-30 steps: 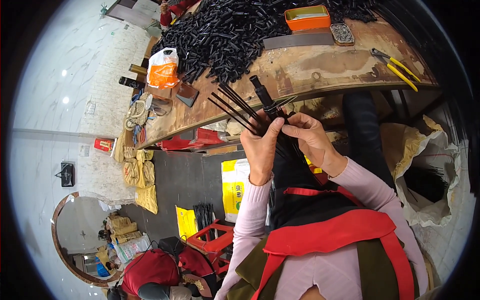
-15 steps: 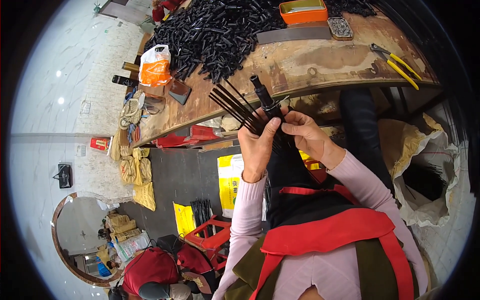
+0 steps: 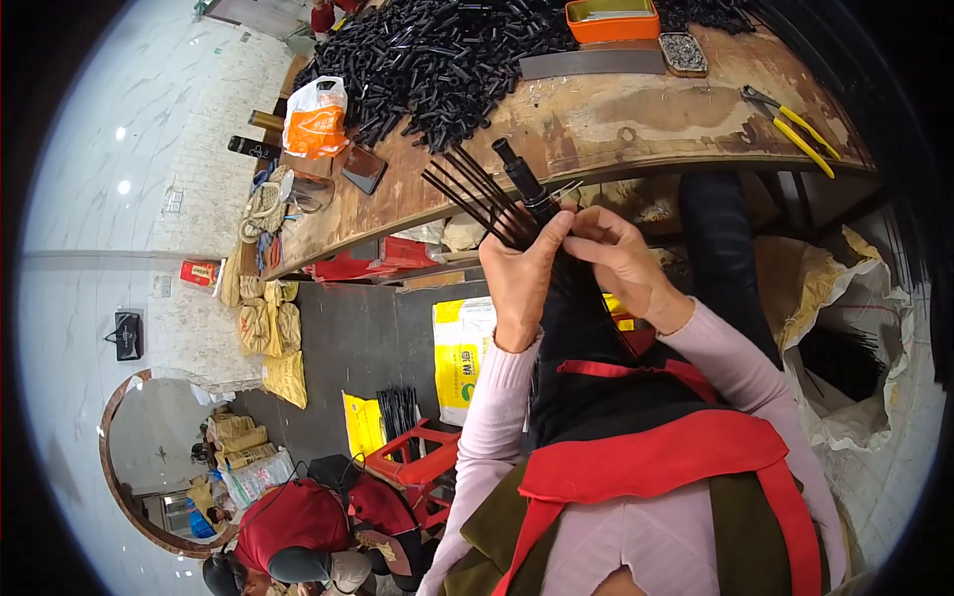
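My left hand (image 3: 517, 288) is closed around several thin black rods (image 3: 462, 199) that fan out up and left. Against that same hand stands a stepped black plastic tube (image 3: 519, 171), its narrow end pointing up. Beside the tube's lower part, a few fine pale pins or wires (image 3: 568, 187) stick out to the right. My right hand (image 3: 624, 256) is closed in a pinch next to the left thumb; what lies between its fingertips is hidden. Both hands are above my lap, just in front of the bench edge.
The wooden bench (image 3: 686, 109) bears a heap of black tubes (image 3: 437, 70), a metal strip (image 3: 593, 65), an orange box (image 3: 613, 28), a tin of small metal bits (image 3: 683, 55), yellow-handled pliers (image 3: 795, 129) and a phone (image 3: 364, 169). A sack of black rods (image 3: 845, 348) stands right. Another person (image 3: 298, 526) is at lower left.
The rods and tube have shifted slightly and the tube leans more to the left. My right fingers have come closer to the left thumb, and the pins show more plainly.
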The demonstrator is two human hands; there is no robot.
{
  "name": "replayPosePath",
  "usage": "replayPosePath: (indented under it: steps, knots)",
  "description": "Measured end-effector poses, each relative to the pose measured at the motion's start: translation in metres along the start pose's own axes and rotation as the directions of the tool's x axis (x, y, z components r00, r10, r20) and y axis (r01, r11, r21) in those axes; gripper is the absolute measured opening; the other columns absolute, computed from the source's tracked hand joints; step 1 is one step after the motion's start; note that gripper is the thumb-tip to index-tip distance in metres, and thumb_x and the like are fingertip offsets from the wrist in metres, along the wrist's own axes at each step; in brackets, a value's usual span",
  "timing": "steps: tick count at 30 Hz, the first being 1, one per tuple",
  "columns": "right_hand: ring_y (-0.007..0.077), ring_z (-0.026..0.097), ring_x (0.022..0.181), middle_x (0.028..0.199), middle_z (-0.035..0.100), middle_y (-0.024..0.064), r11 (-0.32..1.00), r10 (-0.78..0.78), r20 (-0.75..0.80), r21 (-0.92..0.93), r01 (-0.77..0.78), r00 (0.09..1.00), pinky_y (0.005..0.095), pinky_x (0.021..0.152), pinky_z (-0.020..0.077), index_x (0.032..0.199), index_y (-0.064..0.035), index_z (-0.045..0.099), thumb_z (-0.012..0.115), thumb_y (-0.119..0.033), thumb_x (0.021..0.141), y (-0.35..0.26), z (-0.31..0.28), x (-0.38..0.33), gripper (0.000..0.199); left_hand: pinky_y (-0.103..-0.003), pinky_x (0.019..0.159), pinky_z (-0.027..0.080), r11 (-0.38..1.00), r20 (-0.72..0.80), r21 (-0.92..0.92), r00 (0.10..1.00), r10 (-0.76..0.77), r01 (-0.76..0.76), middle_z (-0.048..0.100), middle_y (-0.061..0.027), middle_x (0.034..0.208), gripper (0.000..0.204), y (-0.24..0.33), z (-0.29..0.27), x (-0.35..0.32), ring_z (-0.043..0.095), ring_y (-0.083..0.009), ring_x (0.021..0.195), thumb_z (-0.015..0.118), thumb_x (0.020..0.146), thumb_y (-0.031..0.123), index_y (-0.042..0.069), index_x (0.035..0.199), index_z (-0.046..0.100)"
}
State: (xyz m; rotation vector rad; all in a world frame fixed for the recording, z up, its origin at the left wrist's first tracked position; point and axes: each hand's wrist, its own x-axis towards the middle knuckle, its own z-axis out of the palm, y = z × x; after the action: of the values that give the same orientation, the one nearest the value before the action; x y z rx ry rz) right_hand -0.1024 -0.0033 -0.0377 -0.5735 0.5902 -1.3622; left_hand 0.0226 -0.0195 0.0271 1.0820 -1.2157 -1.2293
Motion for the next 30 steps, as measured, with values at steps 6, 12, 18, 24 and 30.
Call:
replayPosePath:
  steps: [6,12,18,24,30]
  knots:
    - [0.0161,0.063,0.103,0.11,0.065,0.0096,0.832,-0.395,-0.025,-0.434,0.346,0.918,0.028,0.09,0.0483,0.116,-0.001,0.059,0.059,-0.01,0.094,-0.076,-0.006,0.018,0.024,-0.024,0.075,0.05,1.0,0.03,0.003,1.0,0.009,-0.009,0.073,-0.0063,0.092,0.015,0.008,0.0,-0.01,0.064,-0.0097,0.081,0.073,0.085,0.003,-0.003,0.099,0.071]
    - [0.0162,0.062,0.108,0.116,0.065,0.0134,0.683,0.072,0.535,-0.641,0.349,0.842,0.0285,0.094,0.0481,0.129,0.0027,0.054,0.068,-0.009,0.089,-0.124,0.055,0.038,0.043,-0.024,0.078,0.051,1.0,0.128,0.003,0.992,0.005,-0.005,0.072,-0.0071,0.092,0.016,0.01,0.0,-0.01,0.065,-0.0106,0.084,0.073,0.085,0.0,-0.004,0.1,0.069]
    - [0.0158,0.064,0.102,0.111,0.067,0.0123,0.701,0.04,0.438,-0.653,0.287,0.898,0.0277,0.09,0.0514,0.124,0.0077,0.057,0.071,-0.008,0.087,-0.114,0.054,0.047,0.042,-0.025,0.081,0.053,0.998,0.165,-0.06,0.986,-0.004,0.014,0.072,-0.009,0.094,0.023,0.011,-0.004,-0.012,0.067,-0.0133,0.086,0.072,0.085,-0.001,-0.005,0.106,0.065]
    - [0.015,0.064,0.103,0.111,0.068,0.011,0.699,-0.002,0.42,-0.648,0.301,0.908,0.0276,0.089,0.0517,0.123,0.0068,0.058,0.071,-0.009,0.088,-0.116,0.049,0.039,0.041,-0.027,0.082,0.053,0.992,0.196,-0.108,0.979,-0.048,0.07,0.072,-0.0097,0.095,0.021,0.014,-0.001,-0.012,0.068,-0.0157,0.088,0.071,0.086,-0.001,-0.005,0.105,0.065]
    - [0.0204,0.063,0.106,0.116,0.065,0.0099,0.979,-0.154,0.303,-0.084,0.187,0.94,0.0332,0.096,0.0477,0.13,0.0006,0.054,0.053,-0.025,0.1,-0.085,0.023,0.034,0.039,-0.028,0.081,0.054,0.999,0.193,-0.039,0.981,0.01,-0.002,0.072,-0.0118,0.094,0.019,0.007,-0.006,-0.01,0.069,-0.0169,0.087,0.07,0.088,0.003,-0.005,0.104,0.064]
